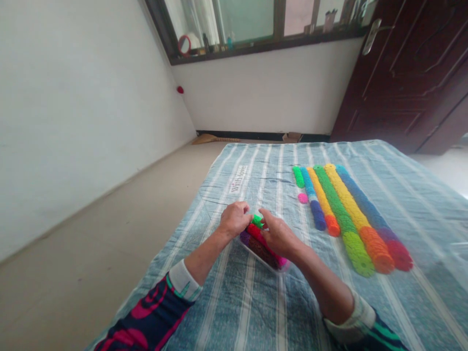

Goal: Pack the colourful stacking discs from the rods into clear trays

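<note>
A small clear plastic box sits on the bed, packed with rows of notched discs: purple and brown discs, then red and pink discs. A short bunch of green discs shows at its far end, between my hands. My left hand is closed, its fingertips at the left side of the green discs and seeming to grip them. From the right, my right hand reaches over the box with its fingers curved and apart beside the green discs. Part of the box is hidden beneath it.
To the right lie long rows of stacked discs, including a green row, a yellow and orange row and a blue and red row. A short green row and pink discs lie nearer. The striped bedspread ends at the left.
</note>
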Motion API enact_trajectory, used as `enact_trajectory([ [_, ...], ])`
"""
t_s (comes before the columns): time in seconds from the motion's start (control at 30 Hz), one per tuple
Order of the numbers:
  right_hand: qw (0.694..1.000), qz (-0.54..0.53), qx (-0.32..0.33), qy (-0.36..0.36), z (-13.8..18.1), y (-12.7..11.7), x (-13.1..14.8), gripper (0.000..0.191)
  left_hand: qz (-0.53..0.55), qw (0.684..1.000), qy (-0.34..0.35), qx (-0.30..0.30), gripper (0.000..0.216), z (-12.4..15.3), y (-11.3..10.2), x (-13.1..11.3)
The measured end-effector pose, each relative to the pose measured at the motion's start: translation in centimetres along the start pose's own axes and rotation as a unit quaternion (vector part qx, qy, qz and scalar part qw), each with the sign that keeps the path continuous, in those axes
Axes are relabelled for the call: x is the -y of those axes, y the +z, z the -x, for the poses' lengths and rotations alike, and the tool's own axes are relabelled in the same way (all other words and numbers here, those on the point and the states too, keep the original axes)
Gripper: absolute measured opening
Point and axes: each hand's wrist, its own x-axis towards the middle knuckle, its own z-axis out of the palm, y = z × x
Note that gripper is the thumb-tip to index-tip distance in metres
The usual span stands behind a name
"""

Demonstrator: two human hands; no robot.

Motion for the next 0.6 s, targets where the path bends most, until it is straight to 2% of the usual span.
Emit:
enact_trajectory([
  [0.27, 1.0, -0.021, -0.001, -0.007, 0.0, -0.01, -0.07, 0.056, 0.016, 1.0, -0.013, 0.022, 0.004, -0.16, 0.21, -0.08],
  [0.6, 1.0, -0.007, 0.0, 0.0, -0.02, -0.24, 0.17, 0.056, 0.067, 0.997, 0.009, 0.032, 0.004, -0.26, 0.26, 0.16],
])
